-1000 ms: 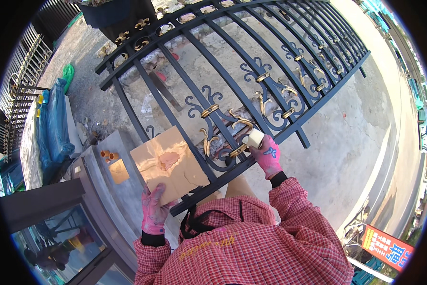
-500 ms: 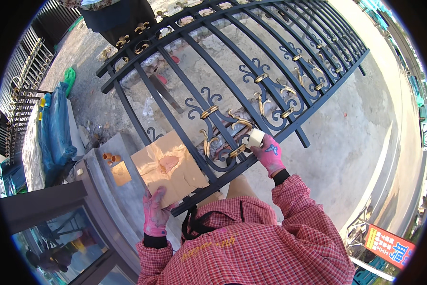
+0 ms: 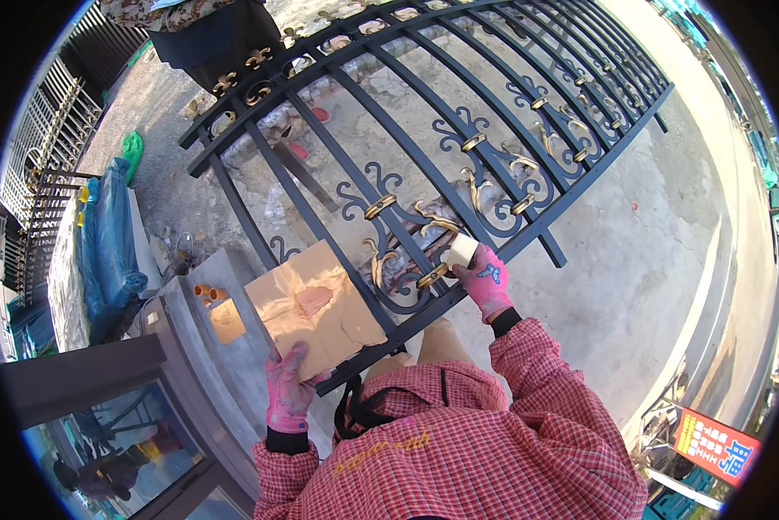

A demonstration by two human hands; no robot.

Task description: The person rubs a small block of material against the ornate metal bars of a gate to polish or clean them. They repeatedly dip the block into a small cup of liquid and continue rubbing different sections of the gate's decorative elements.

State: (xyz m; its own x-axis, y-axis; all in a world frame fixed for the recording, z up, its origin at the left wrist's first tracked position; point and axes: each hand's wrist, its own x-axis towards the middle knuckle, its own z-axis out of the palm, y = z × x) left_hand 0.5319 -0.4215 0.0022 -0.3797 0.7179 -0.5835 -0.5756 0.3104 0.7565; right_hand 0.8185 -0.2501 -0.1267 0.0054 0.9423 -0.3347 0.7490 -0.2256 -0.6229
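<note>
Gilding gate [image 3: 528, 113] scrollwork: right hand [image 3: 485, 282] gripping small pale applicator [image 3: 461, 251], left hand [image 3: 287, 390] clasping cardboard shield [image 3: 316, 303]; near ornaments gold, farther scrolls remaining dark.

A rectangular sign at the lower right and blue plastic wrapping at the left.

The sign [image 3: 715, 446] stands at the lower right edge of the view, beyond the person's shoulder: a tilted rectangle, red-orange over most of its face with a blue patch at its right end and pale markings. At the far left, a bulky bundle in blue plastic wrapping [image 3: 107, 247] lies along a low ledge, with a small green bag [image 3: 132, 147] just above it. No screens are visible.
</note>
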